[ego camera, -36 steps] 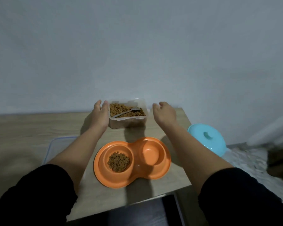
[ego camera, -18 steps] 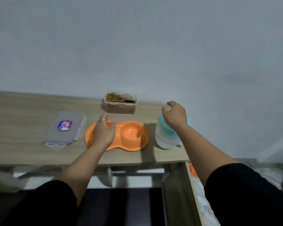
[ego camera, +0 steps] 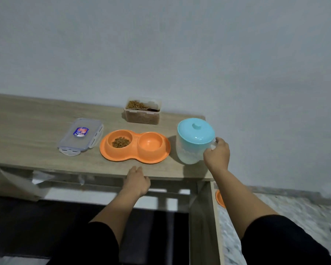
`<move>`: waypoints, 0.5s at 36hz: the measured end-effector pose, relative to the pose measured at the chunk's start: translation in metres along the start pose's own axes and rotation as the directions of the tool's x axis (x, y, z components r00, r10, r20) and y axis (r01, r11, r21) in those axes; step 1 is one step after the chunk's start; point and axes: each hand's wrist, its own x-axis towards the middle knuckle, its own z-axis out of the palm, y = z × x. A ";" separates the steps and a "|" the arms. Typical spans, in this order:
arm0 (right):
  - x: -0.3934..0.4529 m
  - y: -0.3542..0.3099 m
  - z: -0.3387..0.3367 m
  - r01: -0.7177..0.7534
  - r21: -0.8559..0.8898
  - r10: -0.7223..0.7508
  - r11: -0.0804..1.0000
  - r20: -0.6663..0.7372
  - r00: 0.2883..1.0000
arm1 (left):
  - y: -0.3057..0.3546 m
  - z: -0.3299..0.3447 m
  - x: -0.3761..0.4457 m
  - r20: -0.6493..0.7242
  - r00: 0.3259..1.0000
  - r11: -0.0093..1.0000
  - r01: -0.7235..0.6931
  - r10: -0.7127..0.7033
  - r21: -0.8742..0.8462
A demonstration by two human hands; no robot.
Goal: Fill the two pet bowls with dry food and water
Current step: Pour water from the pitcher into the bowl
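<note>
One orange plastic double bowl (ego camera: 135, 148), two round wells. The right hand (ego camera: 216, 153) grips one jug (ego camera: 194, 141); the left hand (ego camera: 137, 180) is relaxed.

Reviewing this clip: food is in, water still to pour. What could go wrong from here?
1. The jug stands close to the table's right front corner; a clumsy lift by the right hand on its handle might tip it off.
2. Its blue lid is still on; tilting could drop it or make water gush.
3. The empty bowl adjoins the kibble bowl; overshoot may wet the food.
</note>
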 end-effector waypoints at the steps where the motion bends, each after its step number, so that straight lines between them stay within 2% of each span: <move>1: 0.003 0.003 0.000 -0.011 -0.002 0.011 1.000 0.009 1.000 | 0.001 0.000 0.001 0.034 0.999 0.998 0.002 -0.004 0.059; 7: 0.021 0.016 -0.004 0.018 -0.056 -0.016 0.998 0.049 0.999 | 0.004 0.001 0.004 0.136 0.990 0.957 -0.005 -0.036 0.289; 18: 0.045 0.001 -0.007 0.336 -0.213 -0.306 0.917 0.164 0.938 | 0.012 -0.006 0.003 0.230 0.969 0.947 0.014 -0.092 0.322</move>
